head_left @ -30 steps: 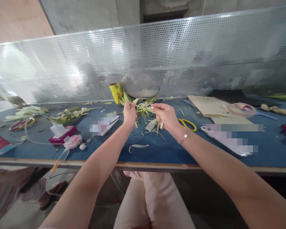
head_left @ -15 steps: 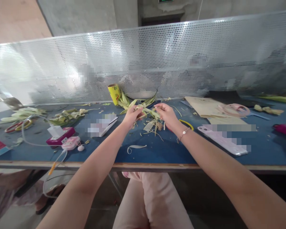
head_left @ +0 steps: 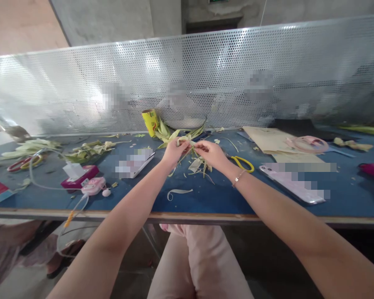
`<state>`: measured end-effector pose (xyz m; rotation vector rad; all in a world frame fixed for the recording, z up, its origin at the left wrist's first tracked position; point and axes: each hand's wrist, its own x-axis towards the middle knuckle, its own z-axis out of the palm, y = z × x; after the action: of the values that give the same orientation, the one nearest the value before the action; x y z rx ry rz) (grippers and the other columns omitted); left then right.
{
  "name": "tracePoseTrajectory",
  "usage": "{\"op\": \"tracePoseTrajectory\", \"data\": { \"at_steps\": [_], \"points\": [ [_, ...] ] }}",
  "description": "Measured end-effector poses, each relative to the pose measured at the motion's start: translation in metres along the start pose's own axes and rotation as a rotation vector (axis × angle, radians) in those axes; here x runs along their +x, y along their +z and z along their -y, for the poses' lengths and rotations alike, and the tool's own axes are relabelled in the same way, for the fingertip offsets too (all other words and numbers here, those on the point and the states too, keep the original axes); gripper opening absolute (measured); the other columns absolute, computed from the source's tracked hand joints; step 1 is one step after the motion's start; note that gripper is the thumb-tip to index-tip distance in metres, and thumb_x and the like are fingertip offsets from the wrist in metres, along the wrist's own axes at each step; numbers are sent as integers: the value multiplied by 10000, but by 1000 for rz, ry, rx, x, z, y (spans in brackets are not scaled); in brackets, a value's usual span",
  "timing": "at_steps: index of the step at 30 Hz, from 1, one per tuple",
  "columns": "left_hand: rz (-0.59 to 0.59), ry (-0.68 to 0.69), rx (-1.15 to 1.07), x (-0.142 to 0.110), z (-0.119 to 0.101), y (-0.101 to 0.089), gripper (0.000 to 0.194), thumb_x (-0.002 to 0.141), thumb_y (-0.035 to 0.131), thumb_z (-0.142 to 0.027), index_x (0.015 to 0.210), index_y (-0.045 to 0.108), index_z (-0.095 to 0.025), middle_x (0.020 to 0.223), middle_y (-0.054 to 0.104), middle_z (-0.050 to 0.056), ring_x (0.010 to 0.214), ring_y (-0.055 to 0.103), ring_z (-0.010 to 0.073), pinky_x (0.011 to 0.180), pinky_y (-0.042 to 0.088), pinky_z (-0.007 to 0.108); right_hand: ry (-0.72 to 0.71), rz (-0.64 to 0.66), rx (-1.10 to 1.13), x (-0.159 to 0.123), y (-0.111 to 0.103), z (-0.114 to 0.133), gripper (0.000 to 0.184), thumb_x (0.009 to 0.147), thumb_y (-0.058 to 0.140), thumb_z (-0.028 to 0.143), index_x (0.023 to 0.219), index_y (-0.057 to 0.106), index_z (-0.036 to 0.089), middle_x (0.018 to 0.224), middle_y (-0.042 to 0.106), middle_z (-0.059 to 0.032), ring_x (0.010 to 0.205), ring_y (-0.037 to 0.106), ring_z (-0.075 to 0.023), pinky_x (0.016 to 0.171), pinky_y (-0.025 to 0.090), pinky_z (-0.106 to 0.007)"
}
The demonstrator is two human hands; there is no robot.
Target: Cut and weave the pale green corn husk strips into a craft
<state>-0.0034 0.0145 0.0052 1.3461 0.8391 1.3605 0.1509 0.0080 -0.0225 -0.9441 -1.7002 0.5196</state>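
together, the left hand [head_left: 173, 151] and right hand [head_left: 212, 153], almost touching, pinch pale green leaf strips [head_left: 192, 144] between them, near loose scraps [head_left: 195, 165] lying on the blue tabletop [head_left: 212, 201].

1. We look from one head-worn camera, above the lap [head_left: 202, 265], at the near side of the blue table [head_left: 218, 199].
2. We face forward and down, along both forearms [head_left: 137, 199] to the left hand [head_left: 175, 152] and right hand [head_left: 212, 154] near mid-view.
3. We are close to the blue table; the perforated screen [head_left: 137, 70] stands farther off, across our view.
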Motion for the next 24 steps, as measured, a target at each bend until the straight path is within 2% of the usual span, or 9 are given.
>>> {"op": "tracePoseTrajectory", "data": {
  "at_steps": [4,9,12,15,20,24],
  "points": [
    [-9,-80,-146,-3,-1,4,186,742,698,-147,813,527,-169,662,633,-23,571,593,73,602,513,220,51,-83,102,-1,3,4,135,736,617,266,848,629,192,827,699,-52,741,656,-188,723,518,-362],
    [59,-199,-156,-10,-2,9,181,807,663,-224,720,530,-138,621,609,-6,532,553,42,544,473,164,19,-165,110,-5,6,15,123,736,618,236,853,601,201,865,675,-45,764,651,-178,723,516,-348],
    [123,-177,-146,-12,-2,10,240,818,658,-267,685,510,-133,598,578,-8,434,426,8,410,322,128,35,-143,162,-8,8,20,138,746,600,207,883,589,221,880,658,-36,714,640,-159,650,524,-320],
    [161,-156,-122,-13,-3,9,279,825,652,-305,673,488,-138,544,492,-42,378,288,-10,364,179,137,28,-120,201,-8,10,21,177,749,594,197,922,586,231,953,654,-41,680,630,-141,613,531,-303],
    [110,-154,-3,-16,-7,11,284,859,603,-313,682,431,-171,471,313,-97,349,228,3,370,121,162,27,-83,206,-7,12,19,260,737,575,162,987,586,232,1134,627,-55,653,621,-113,626,542,-297],
    [57,-96,78,-16,-7,12,231,864,581,-258,720,412,-197,468,285,-102,353,225,20,385,126,186,49,-49,208,-6,13,16,311,738,563,151,1036,588,234,1174,614,-62,641,621,-113,655,544,-319]
  ]
}}
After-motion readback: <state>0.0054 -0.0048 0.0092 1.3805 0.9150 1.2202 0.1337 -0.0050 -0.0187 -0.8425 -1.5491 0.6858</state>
